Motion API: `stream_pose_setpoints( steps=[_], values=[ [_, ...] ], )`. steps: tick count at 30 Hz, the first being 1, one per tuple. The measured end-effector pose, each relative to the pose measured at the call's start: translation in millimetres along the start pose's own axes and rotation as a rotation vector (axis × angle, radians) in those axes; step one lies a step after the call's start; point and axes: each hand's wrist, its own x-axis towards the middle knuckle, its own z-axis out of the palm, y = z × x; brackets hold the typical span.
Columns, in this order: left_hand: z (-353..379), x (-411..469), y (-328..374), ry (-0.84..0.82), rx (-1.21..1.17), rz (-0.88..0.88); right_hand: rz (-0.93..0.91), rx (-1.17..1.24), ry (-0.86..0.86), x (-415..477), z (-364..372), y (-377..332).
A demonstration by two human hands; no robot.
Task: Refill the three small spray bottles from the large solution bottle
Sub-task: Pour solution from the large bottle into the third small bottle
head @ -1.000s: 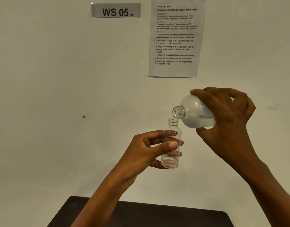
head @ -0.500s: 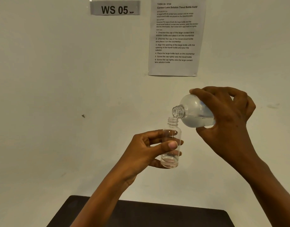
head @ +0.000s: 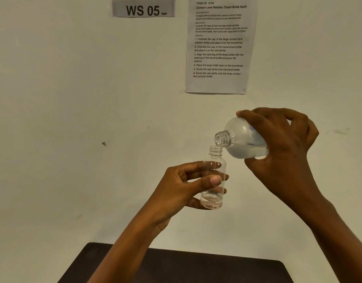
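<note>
My left hand [head: 176,188] grips 1 small spray bottle [head: 212,198] upright in the air above the dark worktop [head: 186,266], thumb across its front and fingers behind. The bottle is uncapped, with a little clear liquid at its bottom. My right hand [head: 284,148] grips the large solution bottle [head: 243,139], tipped so its open neck sits just over the small bottle's mouth. A "WS 05" sign [head: 143,8] and an instruction sheet [head: 219,45] hang on the wall.

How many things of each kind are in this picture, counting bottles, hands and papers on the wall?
Bottles: 2, small bottle and large bottle
Hands: 2, left hand and right hand
Wall papers: 2, WS 05 sign and instruction sheet
Dark surface: 1
Total: 7
</note>
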Motion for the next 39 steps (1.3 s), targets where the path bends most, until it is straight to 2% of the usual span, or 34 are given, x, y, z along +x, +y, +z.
stream_pose_setpoints(
  steps=[39],
  values=[
    [0.6, -2.6, 4.3, -0.004, -0.001, -0.006, -0.01, -0.021, 0.029, 0.5, -2.5, -0.8]
  ],
)
